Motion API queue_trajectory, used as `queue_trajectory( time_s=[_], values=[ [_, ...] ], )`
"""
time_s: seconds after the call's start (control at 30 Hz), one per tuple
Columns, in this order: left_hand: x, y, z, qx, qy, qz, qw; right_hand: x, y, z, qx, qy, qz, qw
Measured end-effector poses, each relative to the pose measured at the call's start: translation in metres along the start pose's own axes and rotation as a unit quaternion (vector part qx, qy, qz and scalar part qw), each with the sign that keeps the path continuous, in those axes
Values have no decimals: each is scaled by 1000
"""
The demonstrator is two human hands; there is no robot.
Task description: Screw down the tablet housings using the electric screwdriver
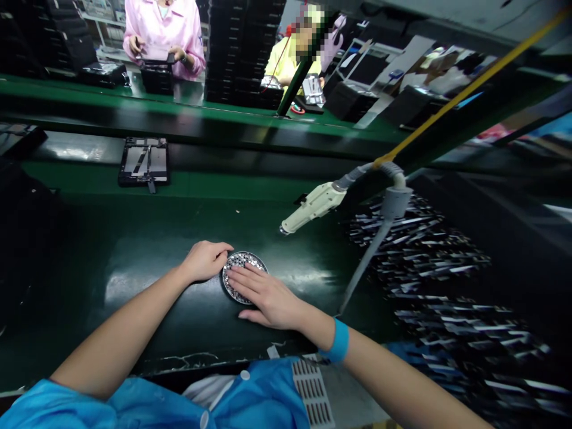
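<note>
Both hands are down on the dark green bench [134, 262], meeting at a small round metal dish [243, 275] heaped with tiny silvery pieces, probably screws, though they are too small to make out. The left hand [206, 260] sits curled at the dish's left rim, fingers bent inward and touching the edge; whether it pinches anything is hidden under the knuckles. The right hand [268, 298] lies flat over the near and right part of the dish, fingers spread and stretched out onto the pieces, covering about half of it, nothing visibly gripped. A blue wristband [338, 341] rings that wrist. Above and to the right hangs a cream electric screwdriver [313, 207], tilted, its tip pointing down-left, well clear of both hands, its grey cable [388, 205] trailing off. Farther back on the bench lies a flat dark tray [143, 161] with pale parts inside. On the right, a blurred heap of dark, glinting parts [429, 268] defies reading. Across the line, a person in pink [163, 33] handles something dark, head cut off by the frame.
</note>
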State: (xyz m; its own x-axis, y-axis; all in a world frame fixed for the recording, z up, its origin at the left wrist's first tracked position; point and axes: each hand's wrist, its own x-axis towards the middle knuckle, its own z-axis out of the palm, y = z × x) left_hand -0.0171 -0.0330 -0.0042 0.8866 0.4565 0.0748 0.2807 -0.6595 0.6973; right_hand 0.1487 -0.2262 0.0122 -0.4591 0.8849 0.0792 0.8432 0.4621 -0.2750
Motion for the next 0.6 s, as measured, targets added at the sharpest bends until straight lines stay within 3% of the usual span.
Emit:
queue_trajectory(
  time_s=[0.23,0.6],
  values=[
    [1,0,1,2,3,-8,1000,9,1,4,-2,36,65,997],
    [1,0,1,-6,5,-4,1000,5,-18,-7,28,-15,14,999]
  ],
)
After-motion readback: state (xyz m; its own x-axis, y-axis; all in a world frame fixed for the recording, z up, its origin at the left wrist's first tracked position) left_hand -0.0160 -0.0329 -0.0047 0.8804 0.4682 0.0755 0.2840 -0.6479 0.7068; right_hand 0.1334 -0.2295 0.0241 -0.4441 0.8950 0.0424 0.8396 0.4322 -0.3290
